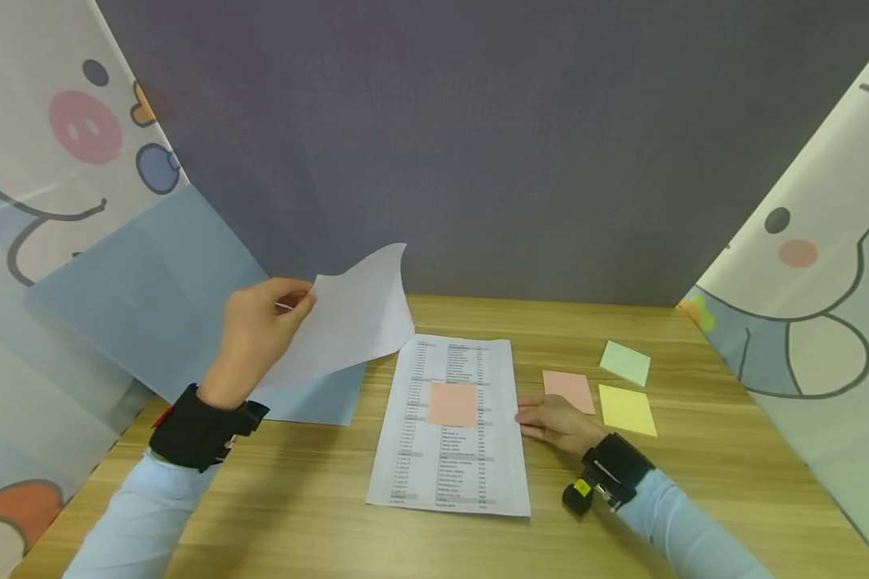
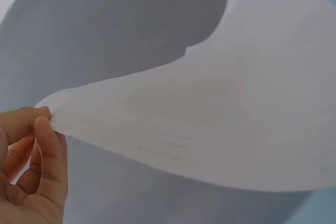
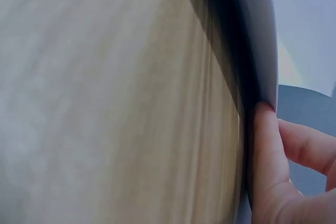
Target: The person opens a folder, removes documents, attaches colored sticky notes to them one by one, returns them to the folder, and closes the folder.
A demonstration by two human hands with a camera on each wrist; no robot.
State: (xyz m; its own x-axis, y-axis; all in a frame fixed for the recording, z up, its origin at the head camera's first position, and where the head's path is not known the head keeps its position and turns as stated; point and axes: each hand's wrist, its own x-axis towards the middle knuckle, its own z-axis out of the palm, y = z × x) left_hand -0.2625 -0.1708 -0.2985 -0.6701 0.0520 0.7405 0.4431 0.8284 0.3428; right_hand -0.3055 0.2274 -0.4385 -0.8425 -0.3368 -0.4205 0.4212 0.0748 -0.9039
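Observation:
My left hand (image 1: 264, 322) pinches a white sheet of paper (image 1: 351, 314) by its edge between thumb and fingers. The sheet hangs curved in the air over a blue folder (image 1: 166, 265), and the left wrist view shows its plain face close up. A printed sheet (image 1: 434, 482) with rows of text lies on the table, a pink sticky note (image 1: 452, 404) on its middle. At that sheet's right edge is my right hand (image 1: 558, 422), its fingers fairly straight. The right wrist view has its fingertip (image 3: 265, 116) touching the paper's edge.
Pink (image 1: 568, 392), green (image 1: 625, 363) and yellow (image 1: 627, 410) sticky notes lie on the wooden table (image 1: 297, 498) right of the printed sheet. A dark grey panel (image 1: 478, 161) closes the back. Cartoon-patterned side panels (image 1: 804, 265) stand left and right.

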